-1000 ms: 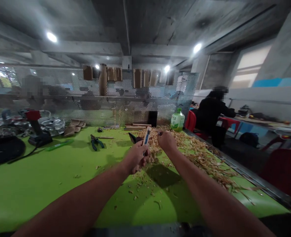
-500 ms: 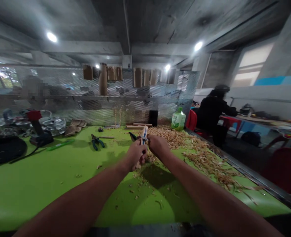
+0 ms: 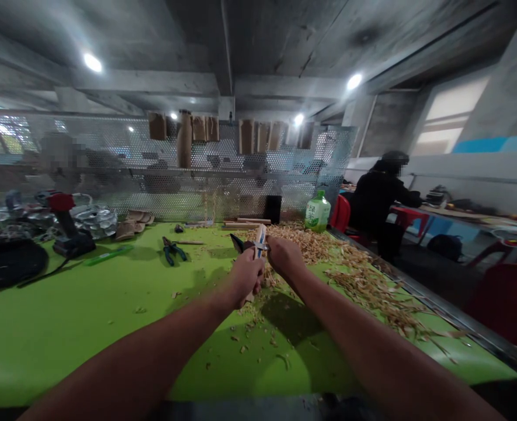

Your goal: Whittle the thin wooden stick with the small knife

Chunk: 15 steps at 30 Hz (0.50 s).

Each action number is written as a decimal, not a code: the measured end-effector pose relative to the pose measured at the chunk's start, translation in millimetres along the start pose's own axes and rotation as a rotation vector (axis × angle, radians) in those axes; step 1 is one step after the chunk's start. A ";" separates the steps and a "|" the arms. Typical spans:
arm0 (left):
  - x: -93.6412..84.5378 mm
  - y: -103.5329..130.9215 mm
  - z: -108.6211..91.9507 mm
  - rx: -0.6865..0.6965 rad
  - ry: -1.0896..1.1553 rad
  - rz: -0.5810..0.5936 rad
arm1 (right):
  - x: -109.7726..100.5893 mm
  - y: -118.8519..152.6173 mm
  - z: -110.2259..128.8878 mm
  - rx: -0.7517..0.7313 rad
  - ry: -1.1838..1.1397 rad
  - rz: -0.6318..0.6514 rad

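Note:
My left hand [image 3: 246, 276] is closed around a pale wood strip [image 3: 262, 234] with blue markings, which points up and away from me. My right hand [image 3: 287, 255] is closed beside it on a small tool with a metal blade [image 3: 260, 246]. That blade lies across the face of the strip; the tool's handle is hidden in my fingers. Just left of the strip a dark pointed piece [image 3: 237, 242] sticks out, and I cannot tell whether it belongs to the tool. Wood shavings [image 3: 313, 242] are heaped behind and to the right of my hands.
On the green tabletop [image 3: 87, 333] lie pliers [image 3: 173, 251], a green pen-like object [image 3: 108, 255] and a red and black power drill [image 3: 65, 222]. A green-labelled bottle [image 3: 318, 211] stands before the perforated metal screen [image 3: 223, 193]. A person in black [image 3: 378, 190] sits at the right.
Both my hands, with the wood strip and the blade, have shifted slightly to the right. The blade is still across the strip.

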<state>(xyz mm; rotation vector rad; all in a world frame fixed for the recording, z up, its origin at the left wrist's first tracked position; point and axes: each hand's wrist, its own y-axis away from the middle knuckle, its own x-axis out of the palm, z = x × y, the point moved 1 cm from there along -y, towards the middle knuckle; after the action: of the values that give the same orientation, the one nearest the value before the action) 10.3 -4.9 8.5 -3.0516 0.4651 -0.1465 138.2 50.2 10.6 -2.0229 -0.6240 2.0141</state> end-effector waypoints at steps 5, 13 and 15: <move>5.0 8.2 -0.9 -0.029 -0.061 0.023 | 2.9 -7.7 -18.5 0.082 -0.001 -0.034; 10.9 20.7 0.2 -0.118 -0.041 0.084 | 9.8 -17.2 -46.0 0.224 -0.033 -0.021; 16.8 31.3 1.0 -0.111 -0.059 0.185 | 10.7 -18.7 -64.3 0.384 -0.050 0.055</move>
<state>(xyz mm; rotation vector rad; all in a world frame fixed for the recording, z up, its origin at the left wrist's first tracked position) 17.1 -39.7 6.9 -3.0874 0.7715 -0.0229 198.8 80.6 11.7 -1.7834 -0.1705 2.0326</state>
